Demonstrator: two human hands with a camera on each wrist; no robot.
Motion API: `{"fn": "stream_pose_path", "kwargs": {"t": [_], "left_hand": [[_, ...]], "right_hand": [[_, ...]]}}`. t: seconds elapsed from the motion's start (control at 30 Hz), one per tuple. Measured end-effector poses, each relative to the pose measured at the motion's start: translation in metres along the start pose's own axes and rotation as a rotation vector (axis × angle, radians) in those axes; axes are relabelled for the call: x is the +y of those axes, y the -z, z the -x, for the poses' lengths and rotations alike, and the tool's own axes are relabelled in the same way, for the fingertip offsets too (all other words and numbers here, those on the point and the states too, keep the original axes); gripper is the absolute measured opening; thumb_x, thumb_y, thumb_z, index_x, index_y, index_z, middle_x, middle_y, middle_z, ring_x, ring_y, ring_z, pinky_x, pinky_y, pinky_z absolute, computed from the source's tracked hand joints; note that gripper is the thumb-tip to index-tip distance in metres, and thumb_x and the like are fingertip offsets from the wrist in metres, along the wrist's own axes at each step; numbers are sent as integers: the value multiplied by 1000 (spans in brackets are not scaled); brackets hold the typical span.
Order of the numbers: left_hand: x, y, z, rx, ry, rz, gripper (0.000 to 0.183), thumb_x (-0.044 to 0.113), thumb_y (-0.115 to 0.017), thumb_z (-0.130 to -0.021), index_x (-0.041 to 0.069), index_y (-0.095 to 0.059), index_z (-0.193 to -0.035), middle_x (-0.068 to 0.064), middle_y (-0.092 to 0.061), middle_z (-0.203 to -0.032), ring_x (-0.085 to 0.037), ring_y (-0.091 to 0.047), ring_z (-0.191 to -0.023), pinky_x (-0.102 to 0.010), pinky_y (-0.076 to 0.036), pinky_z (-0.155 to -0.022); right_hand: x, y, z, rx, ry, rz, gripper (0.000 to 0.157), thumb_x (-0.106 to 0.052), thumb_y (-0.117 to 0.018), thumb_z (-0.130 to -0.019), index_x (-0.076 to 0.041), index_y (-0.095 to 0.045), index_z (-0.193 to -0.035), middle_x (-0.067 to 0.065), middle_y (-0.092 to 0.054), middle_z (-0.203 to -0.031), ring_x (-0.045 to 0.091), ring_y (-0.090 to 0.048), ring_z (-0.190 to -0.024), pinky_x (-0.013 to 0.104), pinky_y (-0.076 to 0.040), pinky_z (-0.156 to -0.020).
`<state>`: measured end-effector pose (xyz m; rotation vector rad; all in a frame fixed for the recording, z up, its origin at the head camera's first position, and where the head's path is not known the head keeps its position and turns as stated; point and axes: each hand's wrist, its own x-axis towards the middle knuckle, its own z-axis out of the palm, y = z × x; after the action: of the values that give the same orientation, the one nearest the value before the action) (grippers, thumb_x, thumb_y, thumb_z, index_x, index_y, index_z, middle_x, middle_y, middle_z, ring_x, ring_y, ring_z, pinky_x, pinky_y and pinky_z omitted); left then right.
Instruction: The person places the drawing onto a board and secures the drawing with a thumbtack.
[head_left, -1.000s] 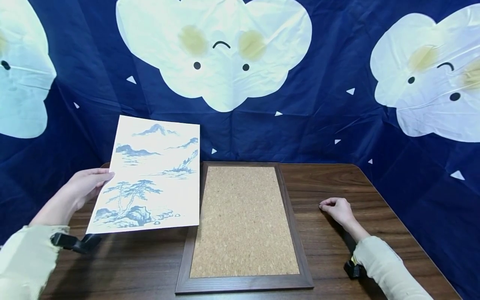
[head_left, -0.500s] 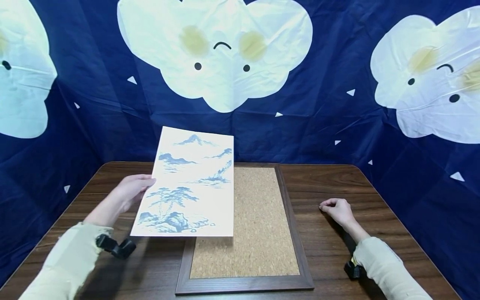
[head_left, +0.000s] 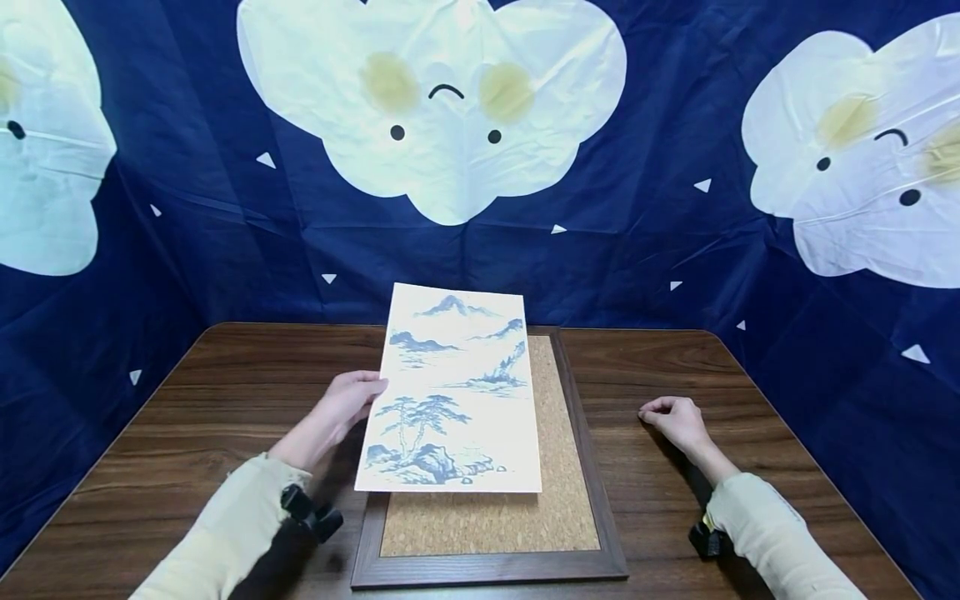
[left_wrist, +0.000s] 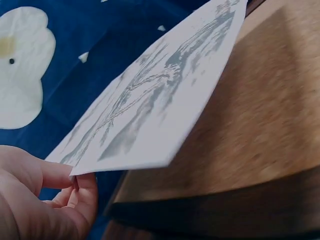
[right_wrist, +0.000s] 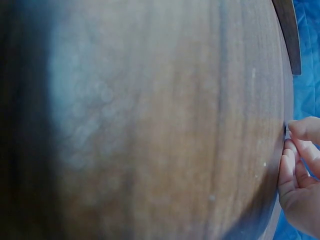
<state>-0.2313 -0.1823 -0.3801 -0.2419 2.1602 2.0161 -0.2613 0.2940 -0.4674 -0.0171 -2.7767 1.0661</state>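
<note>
1. The left hand [head_left: 341, 408] pinches the left edge of a print [head_left: 453, 392], thumb on top and fingers underneath; the left wrist view shows the fingers [left_wrist: 75, 192] curled under the sheet's [left_wrist: 160, 95] corner.
2. The print is a pale sheet with a blue ink landscape: mountains at its far end, pines and rocks at its near end.
3. It is held tilted, clear of the surface, above the left and middle part of a cork board [head_left: 558, 467]. Its far edge reaches past the board's far rim; its near edge hangs over the cork, short of the near rim.
4. The cork board has a dark wooden frame [head_left: 487, 568] and lies flat at the middle of the tabletop [head_left: 187, 417], its near rim close to the near edge.
5. A strip of cork shows along the print's right side and below its near edge.
6. The right hand [head_left: 675, 418] rests on the tabletop right of the board, apart from the frame, about halfway between the frame and the right edge.
7. Its fingers are loosely curled and hold nothing; the right wrist view shows the fingertips [right_wrist: 295, 150] against the wood.
8. Both arms wear pale sleeves [head_left: 225, 533], each with a black strap at the wrist.
9. Behind the table hangs a dark blue cloth [head_left: 637, 250] printed with white cloud faces.
</note>
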Motion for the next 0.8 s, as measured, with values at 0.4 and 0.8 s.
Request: {"fn": "stream_pose_path", "kwargs": {"t": [0.4, 0.8], "left_hand": [[-30, -38, 5, 56, -8, -103, 30, 3, -48, -89, -15, -47, -112, -9, -54, -91, -9, -52, -76, -23, -48, -67], [-41, -51, 11, 158, -93, -271, 20, 4, -53, -84, -11, -56, -97, -4, -57, -74, -10, -48, -64, -22, -41, -58]], "right_hand": [[0, 0, 0, 24, 30, 4, 8, -11, -69, -74, -4, -71, -77, 7, -69, -78, 13, -56, -73, 26, -40, -66], [-1, 0, 0, 17, 7, 16, 10, -13, -70, -74, -5, -71, -78, 6, -69, -78, 15, -57, -75, 29, -41, -69]]}}
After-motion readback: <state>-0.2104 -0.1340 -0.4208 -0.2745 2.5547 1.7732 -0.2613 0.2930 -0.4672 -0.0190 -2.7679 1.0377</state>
